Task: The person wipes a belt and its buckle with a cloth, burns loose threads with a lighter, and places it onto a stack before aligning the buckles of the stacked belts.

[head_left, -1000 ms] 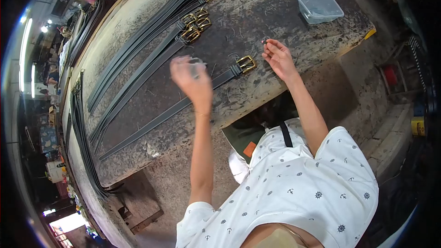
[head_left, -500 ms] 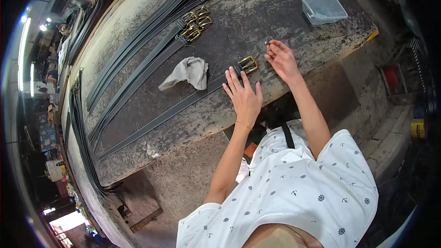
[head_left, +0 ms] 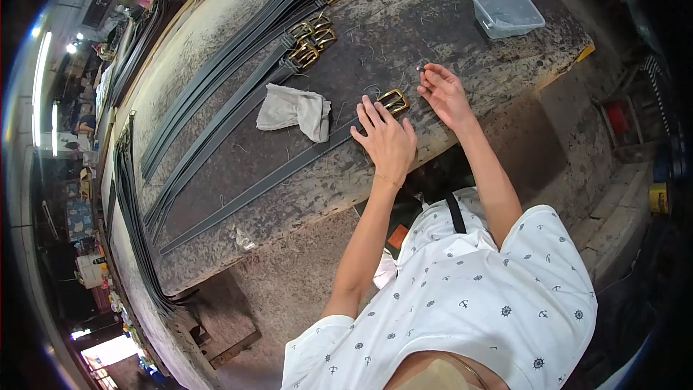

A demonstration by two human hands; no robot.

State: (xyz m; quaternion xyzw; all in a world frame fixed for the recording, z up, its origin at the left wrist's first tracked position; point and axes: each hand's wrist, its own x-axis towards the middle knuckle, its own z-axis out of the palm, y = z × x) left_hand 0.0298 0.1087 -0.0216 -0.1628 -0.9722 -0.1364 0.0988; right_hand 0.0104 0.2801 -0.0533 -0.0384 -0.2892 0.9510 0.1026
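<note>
Okay so, the right hand (head_left: 446, 94) has thumb and fingertips pinched together on a small dark bit (head_left: 421, 68) with a pinkish end, too tiny to make out. The left hand (head_left: 388, 141) is palm down with its fingers loosely spread, resting on the belt (head_left: 317, 150) just beside the buckle (head_left: 393, 101), not wrapped around it.

Biggest risk, probably: that pinch looks light, so the bit could slip and vanish against the mottled desk (head_left: 415, 29). Also, only the buckle end has a hand on it, so a sideways shove could skew the strap.

As for looks, the belt's slim and dark grey with a brassy buckle, laid fairly straight along the desk's near side. Beyond it sit a crumpled pale cloth (head_left: 292, 110), then bundled belts (head_left: 216, 94).
</note>
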